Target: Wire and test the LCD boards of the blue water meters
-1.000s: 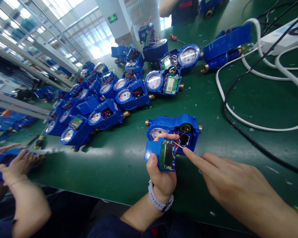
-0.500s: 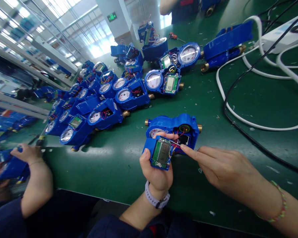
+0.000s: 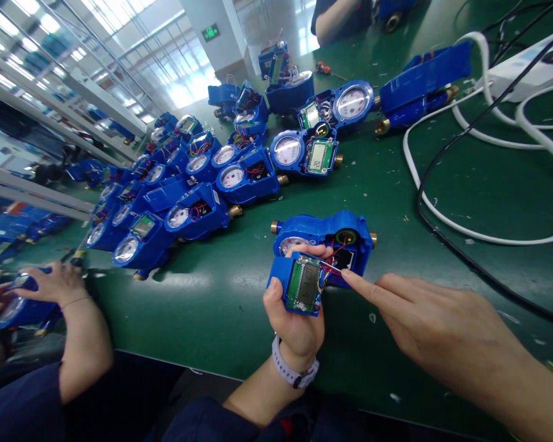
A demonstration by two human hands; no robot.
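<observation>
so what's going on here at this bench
A person's left hand holds a small blue display module, its circuit board facing up. The right hand holds a thin metal tool at the wires along the module's edge. Just behind, an opened blue meter lies on the green table. More blue meters stand grouped further back, several with their insides showing. At the far left, a co-worker's hands handle another meter.
</observation>
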